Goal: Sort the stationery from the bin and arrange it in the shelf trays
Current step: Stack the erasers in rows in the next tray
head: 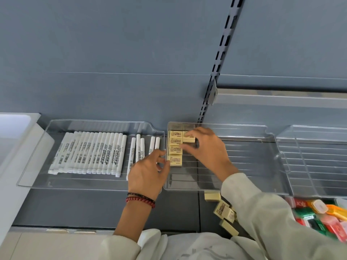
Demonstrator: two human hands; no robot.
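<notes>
We see a row of white marker pens with printed labels [90, 152] lying side by side in the left clear plastic tray [35, 171], with five more pens [139, 149] spaced loosely to their right. In the middle clear plastic tray [247, 156], a column of four cream rectangular erasers [175, 149] lies flat against the left wall. A fifth eraser [189, 139] is gripped by the right hand [208, 149] just beside the column's top. Loose cream erasers [224, 211] lie scattered below this tray. At lower right sit small coloured packets [319, 216], possibly boxed refills.
</notes>
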